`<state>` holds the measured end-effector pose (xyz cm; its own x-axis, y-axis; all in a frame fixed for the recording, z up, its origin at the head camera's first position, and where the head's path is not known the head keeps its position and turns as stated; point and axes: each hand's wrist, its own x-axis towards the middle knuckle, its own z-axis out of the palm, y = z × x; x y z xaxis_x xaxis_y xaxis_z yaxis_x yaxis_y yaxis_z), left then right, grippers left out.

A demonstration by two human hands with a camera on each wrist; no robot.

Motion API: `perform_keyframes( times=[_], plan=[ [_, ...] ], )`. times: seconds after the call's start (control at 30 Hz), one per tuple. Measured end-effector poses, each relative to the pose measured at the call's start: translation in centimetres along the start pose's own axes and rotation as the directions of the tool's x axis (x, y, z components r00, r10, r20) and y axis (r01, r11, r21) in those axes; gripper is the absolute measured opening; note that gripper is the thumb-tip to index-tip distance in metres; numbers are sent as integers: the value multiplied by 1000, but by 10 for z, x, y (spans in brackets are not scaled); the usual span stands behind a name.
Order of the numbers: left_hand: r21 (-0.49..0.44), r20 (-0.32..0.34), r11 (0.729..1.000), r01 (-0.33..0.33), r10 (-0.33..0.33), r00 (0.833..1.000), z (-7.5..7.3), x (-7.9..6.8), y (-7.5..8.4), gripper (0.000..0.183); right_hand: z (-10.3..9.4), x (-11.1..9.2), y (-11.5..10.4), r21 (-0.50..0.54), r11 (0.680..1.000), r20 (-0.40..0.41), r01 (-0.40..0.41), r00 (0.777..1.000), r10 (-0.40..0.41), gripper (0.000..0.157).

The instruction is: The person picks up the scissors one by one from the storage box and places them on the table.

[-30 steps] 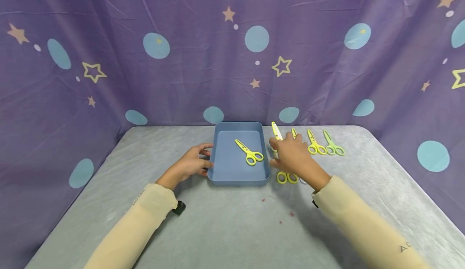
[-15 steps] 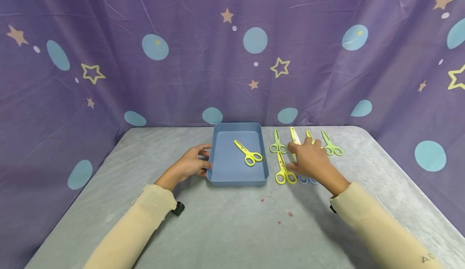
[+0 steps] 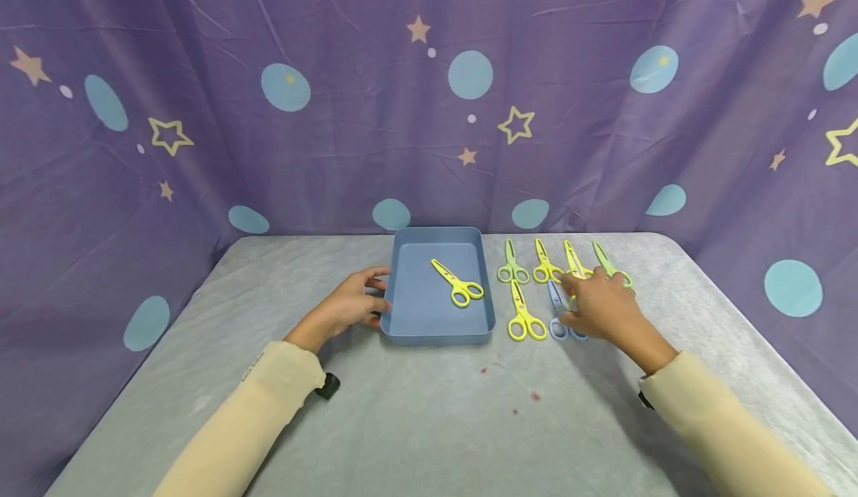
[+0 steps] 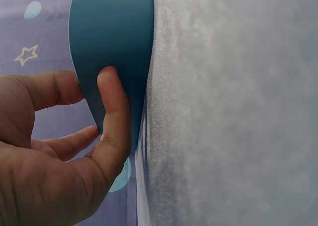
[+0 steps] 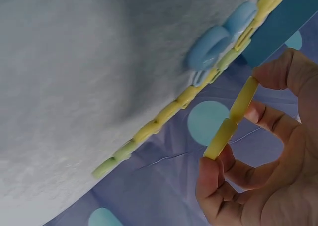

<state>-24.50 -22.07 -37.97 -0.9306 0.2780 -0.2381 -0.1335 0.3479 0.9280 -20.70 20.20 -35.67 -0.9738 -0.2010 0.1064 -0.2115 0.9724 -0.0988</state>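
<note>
At the tray's left side, my left hand (image 3: 355, 299) grips the wall of the blue tray (image 3: 439, 338). In the left wrist view, one digit lies against the tray's outer wall (image 4: 107, 27) while others meet its rim. One pair of yellow scissors (image 3: 457, 284) lies in the tray. On the right, my right hand (image 3: 606, 307) pinches yellow scissors (image 5: 221, 136) between thumb and fingers. The right wrist view shows their handle loops edge-on, raised off the table. Beneath that hand, blue scissors (image 3: 558, 307) are partly covered.
Green scissors (image 3: 512, 264), yellow scissors (image 3: 545, 264) and another green pair (image 3: 606, 258) form a back row. More yellow scissors (image 3: 520, 311) lie right beside the tray. Small red marks (image 3: 535, 396) dot the grey table cloth (image 3: 415, 422). A purple curtain (image 3: 375, 162) surrounds the table.
My right hand has moved right, carrying the yellow scissors along the row, uncovering the green and yellow pairs by the tray. The left hand and tray have stayed in place.
</note>
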Motion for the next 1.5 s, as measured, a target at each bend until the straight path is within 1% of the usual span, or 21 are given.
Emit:
perform_keyframes(
  times=[0.07, 0.3, 0.43, 0.5, 0.6, 0.73, 0.83, 1.1, 1.3, 1.5],
  plan=[
    [2, 0, 1000, 2, -2, 1000, 0, -1, 0, 77, 2, -2, 5, 4, 1000, 8, -7, 1000, 7, 31],
    [3, -9, 1000, 3, -3, 1000, 1, -1, 1, 77, 10, -10, 20, 26, 1000, 33, -16, 999, 15, 31],
    [0, -5, 1000, 4, -4, 1000, 0, -1, 1, 77, 12, -12, 28, 41, 999, 68, -12, 998, 10, 31],
    [-2, -3, 1000, 5, -5, 1000, 0, -1, 1, 77, 13, -12, 31, 38, 999, 91, -2, 996, -1, 31],
    [-1, 0, 1000, 4, -4, 1000, 0, 0, 1, 77, 12, -14, 34, 26, 999, 127, 38, 991, -41, 31],
    [6, -4, 1000, 10, -10, 1000, 0, 1, 0, 78, 10, -15, 36, 19, 996, 171, 82, 982, -84, 29],
    [11, -11, 1000, 17, -17, 1000, 0, 1, 0, 78, 10, -15, 36, 26, 996, 196, 82, 977, -86, 29],
    [11, -6, 1000, 13, -13, 1000, -1, 0, 0, 78, 12, -15, 39, 26, 994, 214, 104, 971, -107, 28],
    [8, -7, 1000, 13, -13, 1000, 0, -1, 0, 78, 12, -14, 40, 26, 995, 239, 98, 966, -101, 29],
    [12, -9, 1000, 10, -10, 1000, 0, -1, 1, 78, 13, -13, 40, 31, 994, 243, 101, 964, -105, 27]
  ],
)
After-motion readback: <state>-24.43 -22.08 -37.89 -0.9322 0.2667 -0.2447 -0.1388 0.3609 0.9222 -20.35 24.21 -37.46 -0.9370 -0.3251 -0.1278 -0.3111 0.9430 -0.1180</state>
